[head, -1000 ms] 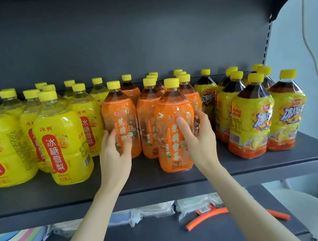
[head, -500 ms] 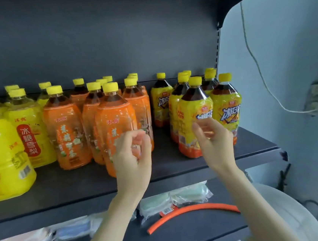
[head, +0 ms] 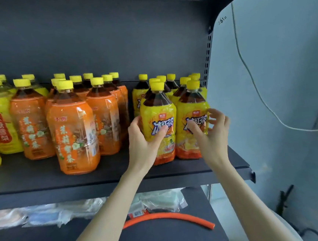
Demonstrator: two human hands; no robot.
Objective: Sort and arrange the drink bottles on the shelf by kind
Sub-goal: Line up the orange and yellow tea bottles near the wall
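- Your left hand [head: 144,141] grips the front-left tea [head: 157,108]. The thumb lies across the label and the fingers wrap the bottle's left side, low on the body, where a tall bottle is steadier to slide.
- Your right hand [head: 213,134] is at the front-right tea [head: 191,106]. The thumb rests on the label and the fingers [head: 216,114] are spread and curved by the bottle's right side. I cannot tell whether that hand has a real hold.
- Both bottles stand upright and touching at the front of the tea group [head: 143,90], at the right end of the shelf [head: 42,185].
- The kinds already sit in blocks: yellow bottles [head: 0,126] on the left, orange bottles [head: 104,114] in the middle and teas on the right. A clear gap separates orange from tea, so the sorting looks nearly done.
- With one hand on each front tea, you seem to be squaring the pair with the rows behind rather than moving it to another block.
- One orange bottle [head: 72,130] stands ahead of its group and probably needs pushing back.
- The front-right tea is near the shelf's open right end, by the wall [head: 289,85]. Push the bottles back or inward, not to the right.
- On the lower shelf lie an orange hose [head: 169,217] and some plastic-wrapped packs [head: 159,201], which play no part in this task.
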